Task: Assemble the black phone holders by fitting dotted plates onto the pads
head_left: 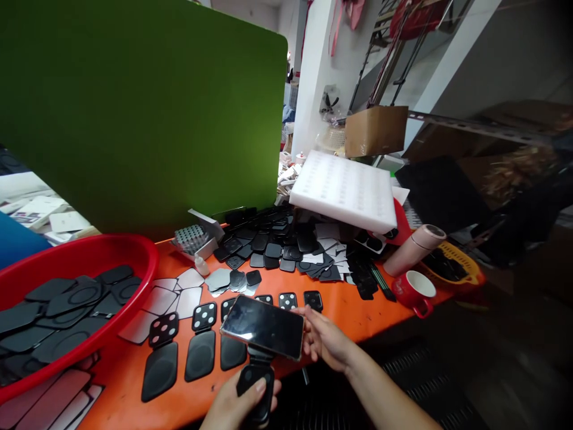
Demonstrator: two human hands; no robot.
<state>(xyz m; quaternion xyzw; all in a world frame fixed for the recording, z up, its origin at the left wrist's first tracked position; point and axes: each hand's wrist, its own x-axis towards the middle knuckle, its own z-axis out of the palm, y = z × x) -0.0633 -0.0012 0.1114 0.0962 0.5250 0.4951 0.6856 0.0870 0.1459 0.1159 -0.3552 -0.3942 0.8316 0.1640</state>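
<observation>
My left hand (244, 397) is closed round a black folding pad (256, 382), thumb on its face, near the table's front edge. Above that pad, and joined or resting on its upper part, a phone (265, 325) with a dark glossy screen lies tilted. The fingers of my right hand (320, 337) are bent round the phone's right end. Several black pads with hinged dotted squares stand in a row on the orange table, among them one pad (160, 371) at the left and another (200, 355) beside it.
A red basin (150, 269) of black pads stands at the left. Behind are a green board (179, 107), piled black pieces (273, 251) and a white foam block (344, 185). A pink bottle (414, 249), red mug (414, 292) and yellow basket (472, 278) stand at the right.
</observation>
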